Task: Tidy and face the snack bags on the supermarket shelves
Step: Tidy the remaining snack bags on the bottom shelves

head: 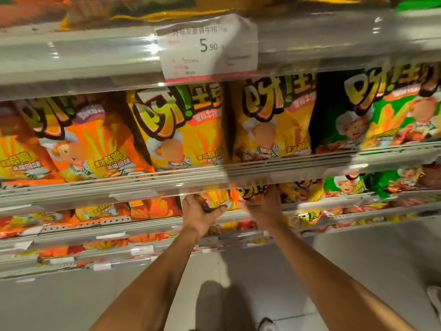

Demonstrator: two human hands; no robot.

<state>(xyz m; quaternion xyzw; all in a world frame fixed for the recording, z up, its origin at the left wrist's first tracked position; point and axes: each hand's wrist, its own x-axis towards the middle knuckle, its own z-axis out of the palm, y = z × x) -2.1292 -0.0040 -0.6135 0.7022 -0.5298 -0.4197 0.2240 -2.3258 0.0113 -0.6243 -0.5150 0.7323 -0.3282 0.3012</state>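
Note:
Both my hands reach under a shelf edge (214, 181) into the shelf below it. My left hand (198, 211) grips the lower left of a yellow snack bag (218, 198). My right hand (265, 204) holds a neighbouring yellow-orange bag (253, 191) from its right side. The tops of both bags are hidden behind the shelf edge. On the shelf above stand upright bags facing out: orange ones (90, 139) at left, yellow ones (181, 130) in the middle, green ones (386, 115) at right.
A white price label reading 5.90 (207, 46) hangs from the upper shelf rail. More snack bags fill lower shelves (107, 220) at left and right. Grey floor (358, 254) lies below, with my shoes near the bottom edge.

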